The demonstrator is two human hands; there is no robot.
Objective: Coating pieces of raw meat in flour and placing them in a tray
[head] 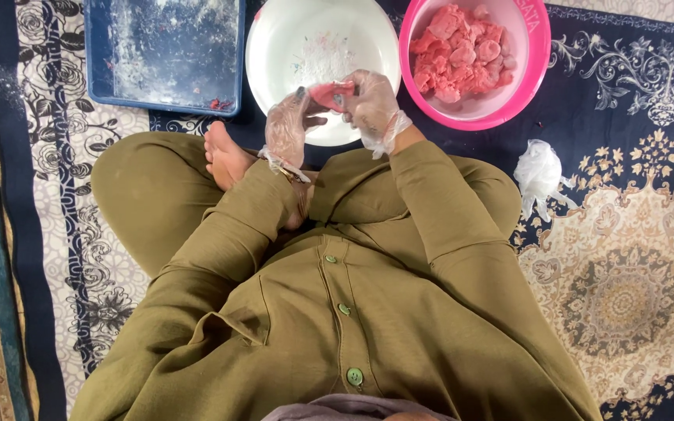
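I sit cross-legged on a patterned carpet in olive clothes. Both hands wear thin clear plastic gloves. My left hand and my right hand together hold one pink piece of raw meat over the near rim of a white bowl that has white powder in its middle. Just to the right stands a pink bowl filled with several pink raw meat pieces.
A blue rectangular tray, dusted with white powder, lies at the upper left. A crumpled clear plastic bag rests on the carpet at the right. My bare foot sits just below the white bowl.
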